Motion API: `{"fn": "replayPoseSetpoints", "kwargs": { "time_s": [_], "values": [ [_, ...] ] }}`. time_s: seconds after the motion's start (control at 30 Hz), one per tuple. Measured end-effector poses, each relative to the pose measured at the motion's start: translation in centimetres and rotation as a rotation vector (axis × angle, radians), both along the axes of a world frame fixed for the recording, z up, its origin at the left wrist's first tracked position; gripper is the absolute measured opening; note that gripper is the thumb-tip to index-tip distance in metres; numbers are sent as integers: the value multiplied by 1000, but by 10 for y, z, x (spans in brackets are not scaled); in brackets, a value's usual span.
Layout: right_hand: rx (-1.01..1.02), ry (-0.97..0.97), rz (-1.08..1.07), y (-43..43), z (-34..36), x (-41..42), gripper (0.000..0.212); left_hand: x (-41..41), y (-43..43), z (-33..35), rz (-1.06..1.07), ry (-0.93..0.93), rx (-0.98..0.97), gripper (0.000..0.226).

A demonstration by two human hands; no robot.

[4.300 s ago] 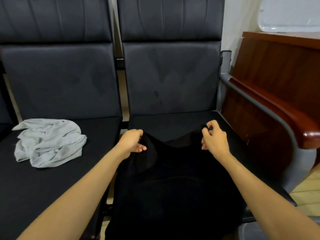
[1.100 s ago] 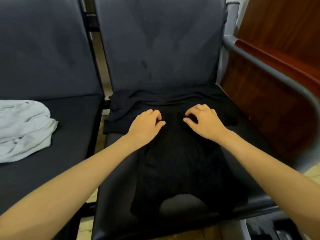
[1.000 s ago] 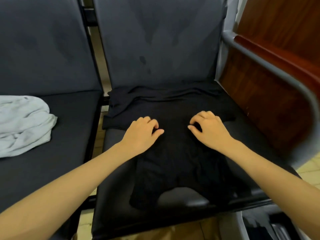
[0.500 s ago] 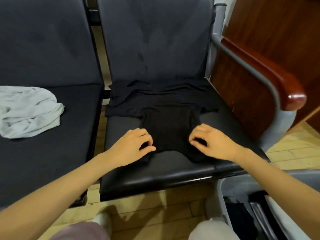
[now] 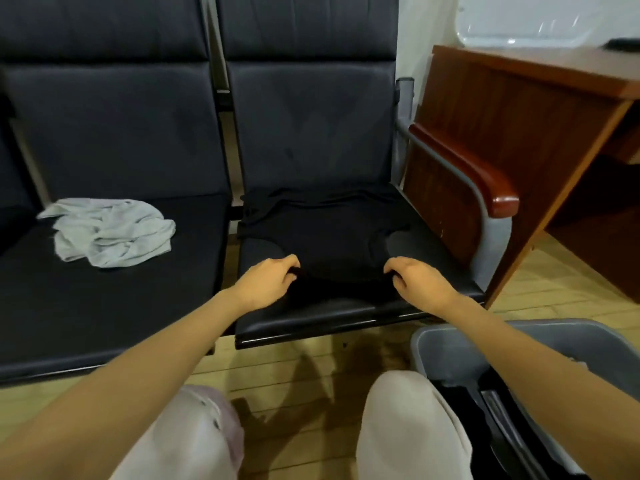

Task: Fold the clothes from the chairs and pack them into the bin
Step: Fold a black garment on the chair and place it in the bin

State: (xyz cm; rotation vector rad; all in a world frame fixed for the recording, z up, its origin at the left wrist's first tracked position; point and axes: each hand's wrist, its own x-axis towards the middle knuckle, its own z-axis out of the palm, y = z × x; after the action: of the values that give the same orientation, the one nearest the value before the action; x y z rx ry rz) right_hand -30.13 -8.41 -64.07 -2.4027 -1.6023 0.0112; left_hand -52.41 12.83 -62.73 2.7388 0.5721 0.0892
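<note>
On the seat of the right-hand black padded chair (image 5: 311,322) lies a black fabric garment (image 5: 325,233), spread fairly flat, its far part bunched against the backrest. Both hands grip its near edge with curled fingers: the left hand (image 5: 265,282) at the near left corner, the right hand (image 5: 420,282) at the near right corner. A crumpled pale grey cloth garment (image 5: 110,230) sits on the neighbouring black padded chair (image 5: 104,306) to the left. Low on the right, on the floor beneath the right forearm, stands a grey plastic bin (image 5: 446,351) with dark items inside. A reddish-brown wooden desk (image 5: 519,126) stands beyond the right chair's wood-capped armrest (image 5: 485,181).
</note>
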Motion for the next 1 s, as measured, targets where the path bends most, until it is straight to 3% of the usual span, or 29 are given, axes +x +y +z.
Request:
{"fn": "replayPoseSetpoints", "kwargs": {
  "time_s": [0.27,0.57,0.8,1.0],
  "values": [
    [160,144,100,-55,94,-50,10,-54,-60,68,87,-265,-325,11],
    [255,186,21,-59,128,-52,12,-46,-78,92,157,-411,-512,10],
    [310,133,-88,39,157,18,15,34,9,124,381,-630,-487,12],
    [246,98,-162,175,142,107,21,129,129,111,506,-627,-465,7]
  ]
}}
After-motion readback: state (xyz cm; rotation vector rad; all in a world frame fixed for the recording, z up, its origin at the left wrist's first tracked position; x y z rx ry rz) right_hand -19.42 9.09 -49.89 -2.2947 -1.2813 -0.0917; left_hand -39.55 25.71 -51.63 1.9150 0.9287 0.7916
